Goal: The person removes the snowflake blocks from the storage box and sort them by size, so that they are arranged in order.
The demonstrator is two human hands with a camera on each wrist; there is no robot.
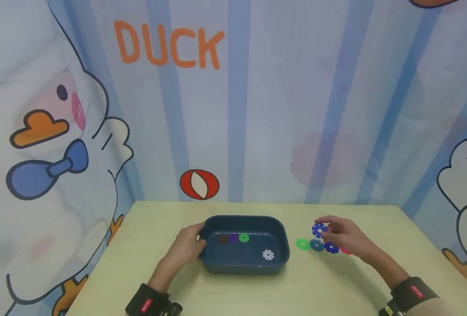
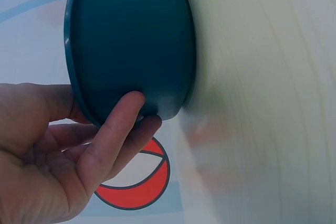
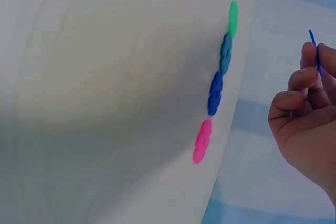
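My left hand (image 1: 187, 244) grips the left end of a dark blue plastic basin (image 1: 244, 267), thumb at the rim and fingers against the outer wall in the left wrist view. Inside lie a brown, a purple, a green (image 1: 244, 237) and a white snowflake disc (image 1: 268, 254). To the basin's right, my right hand (image 1: 345, 237) pinches a blue snowflake disc (image 1: 319, 230) between thumb and index finger, raised above the table. Below it, a row holds a green disc (image 3: 233, 18), a teal disc (image 3: 226, 54), another blue disc (image 3: 215, 93) and a pink disc (image 3: 202, 141).
A pale wooden-look table (image 1: 233, 298) carries everything. Behind it hangs a striped curtain (image 1: 272, 101) with duck drawings and a printed red and white ball (image 1: 199, 184). Both wrists wear black straps.
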